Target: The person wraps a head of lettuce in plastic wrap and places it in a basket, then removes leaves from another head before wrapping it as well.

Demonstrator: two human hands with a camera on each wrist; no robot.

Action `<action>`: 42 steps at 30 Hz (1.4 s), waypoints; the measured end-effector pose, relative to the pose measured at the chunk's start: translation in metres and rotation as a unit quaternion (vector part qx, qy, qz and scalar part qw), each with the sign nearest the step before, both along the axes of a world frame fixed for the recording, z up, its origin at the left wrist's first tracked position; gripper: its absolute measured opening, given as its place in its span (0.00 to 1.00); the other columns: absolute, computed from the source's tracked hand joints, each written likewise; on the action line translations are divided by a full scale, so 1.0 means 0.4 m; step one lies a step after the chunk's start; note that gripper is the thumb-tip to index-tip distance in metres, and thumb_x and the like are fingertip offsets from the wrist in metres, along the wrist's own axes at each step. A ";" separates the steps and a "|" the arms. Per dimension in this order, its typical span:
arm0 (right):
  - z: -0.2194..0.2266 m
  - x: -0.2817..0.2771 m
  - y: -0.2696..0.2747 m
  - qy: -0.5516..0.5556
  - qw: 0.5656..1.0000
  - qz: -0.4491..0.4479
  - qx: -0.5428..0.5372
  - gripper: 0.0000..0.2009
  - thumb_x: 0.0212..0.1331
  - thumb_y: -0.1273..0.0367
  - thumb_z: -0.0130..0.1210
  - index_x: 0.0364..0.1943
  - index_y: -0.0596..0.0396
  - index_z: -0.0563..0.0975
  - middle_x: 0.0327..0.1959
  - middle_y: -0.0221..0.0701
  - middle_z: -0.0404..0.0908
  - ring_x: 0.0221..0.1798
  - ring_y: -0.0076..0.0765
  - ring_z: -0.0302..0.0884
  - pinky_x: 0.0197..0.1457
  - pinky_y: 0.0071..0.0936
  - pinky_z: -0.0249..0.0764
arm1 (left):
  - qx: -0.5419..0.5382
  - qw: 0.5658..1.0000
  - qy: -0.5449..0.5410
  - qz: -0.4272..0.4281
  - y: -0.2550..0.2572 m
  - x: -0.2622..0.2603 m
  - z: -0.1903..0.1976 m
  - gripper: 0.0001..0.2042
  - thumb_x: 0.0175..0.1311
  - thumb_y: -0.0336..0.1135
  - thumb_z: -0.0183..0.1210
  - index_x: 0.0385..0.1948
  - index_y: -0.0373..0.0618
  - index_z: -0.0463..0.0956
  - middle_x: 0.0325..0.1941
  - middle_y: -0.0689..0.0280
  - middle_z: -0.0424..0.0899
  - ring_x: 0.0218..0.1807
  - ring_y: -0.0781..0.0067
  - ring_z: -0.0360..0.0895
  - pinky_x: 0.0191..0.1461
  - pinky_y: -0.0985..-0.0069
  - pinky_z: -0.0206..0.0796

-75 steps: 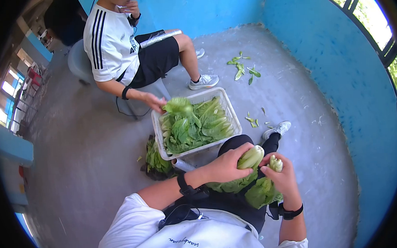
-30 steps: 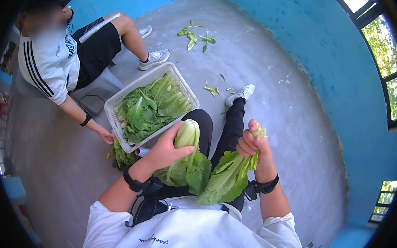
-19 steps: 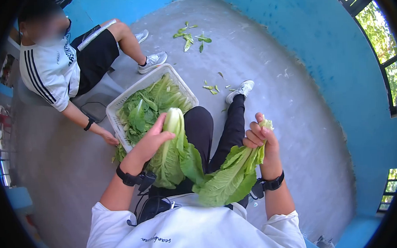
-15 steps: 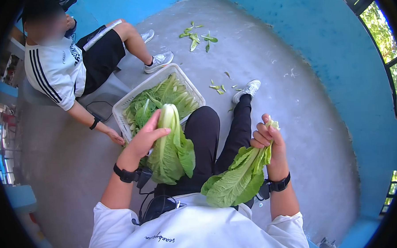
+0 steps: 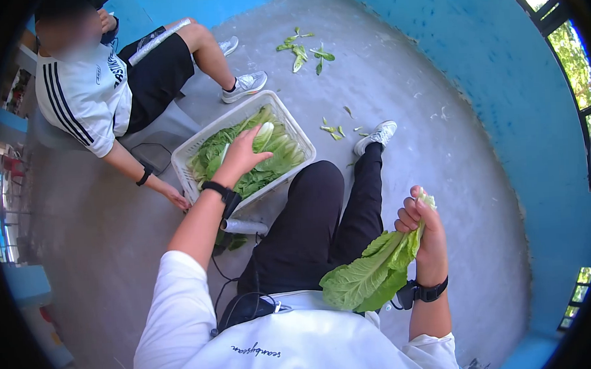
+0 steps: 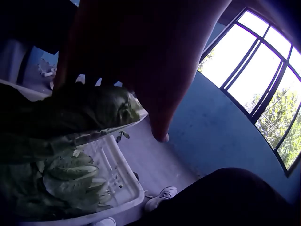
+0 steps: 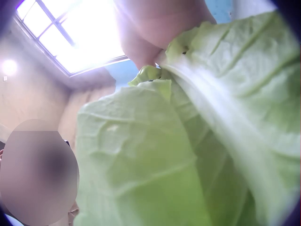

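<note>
My left hand (image 5: pixel 241 155) is over the white basket (image 5: pixel 309 146), its fingers against a lettuce head (image 5: pixel 263 138) with a pale base and its thumb spread away. In the left wrist view that hand (image 6: pixel 134 52) is above the lettuce head (image 6: pixel 94 113), the fingers passing behind it; their tips are hidden. Leafy lettuce fills the basket underneath. Over my right thigh, my right hand (image 5: pixel 421 224) grips the pale stem end of some green leaves (image 5: pixel 362 275), which hang down to the left. These leaves (image 7: pixel 141 155) fill much of the right wrist view.
Another person (image 5: pixel 87 94) sits at the left, one hand beside the basket's near left corner. A roll (image 5: pixel 244 227) and some greens (image 5: pixel 231 241) lie beside my knee (image 5: pixel 315 183). Loose leaves (image 5: pixel 299 56) and scraps (image 5: pixel 333 130) are scattered on the floor.
My left hand has carried the lettuce head from above my lap forward to the basket, and its thumb has come away from it. My right hand keeps its grip on the leaves.
</note>
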State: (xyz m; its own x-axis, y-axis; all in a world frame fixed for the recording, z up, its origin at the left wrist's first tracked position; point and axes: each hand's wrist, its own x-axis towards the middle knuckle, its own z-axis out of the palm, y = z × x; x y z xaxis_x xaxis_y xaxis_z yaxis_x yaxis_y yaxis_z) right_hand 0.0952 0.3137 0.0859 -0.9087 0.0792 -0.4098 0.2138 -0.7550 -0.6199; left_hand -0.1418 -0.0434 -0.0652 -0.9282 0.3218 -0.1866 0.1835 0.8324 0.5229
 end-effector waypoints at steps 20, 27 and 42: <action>0.008 -0.112 -0.225 0.072 0.953 0.077 0.283 0.12 0.59 0.74 0.67 0.41 0.56 0.74 0.36 0.26 0.82 0.45 0.24 0.82 0.50 0.25 0.77 | 0.396 0.840 -0.340 -0.149 0.302 0.391 0.307 0.37 0.52 0.30 0.74 0.66 0.43 0.64 0.59 0.62 0.76 0.63 0.69 0.74 0.65 0.67 0.68; 0.030 -0.060 -0.184 0.191 0.951 0.179 0.162 0.45 0.50 0.73 0.74 0.70 0.55 0.56 0.45 0.37 0.86 0.58 0.36 0.81 0.69 0.38 0.69 | 0.343 0.871 -0.213 -0.280 0.281 0.428 0.338 0.21 0.58 0.34 0.70 0.53 0.42 0.76 0.52 0.59 0.80 0.57 0.62 0.78 0.61 0.65 0.71; 0.029 -0.015 -0.221 0.208 0.944 0.162 0.196 0.17 0.58 0.63 0.68 0.38 0.47 0.68 0.16 0.25 0.76 0.26 0.34 0.81 0.66 0.51 0.71 | 0.402 0.823 -0.292 -0.276 0.233 0.460 0.392 0.20 0.55 0.45 0.73 0.41 0.42 0.78 0.35 0.64 0.82 0.42 0.69 0.82 0.48 0.71 0.73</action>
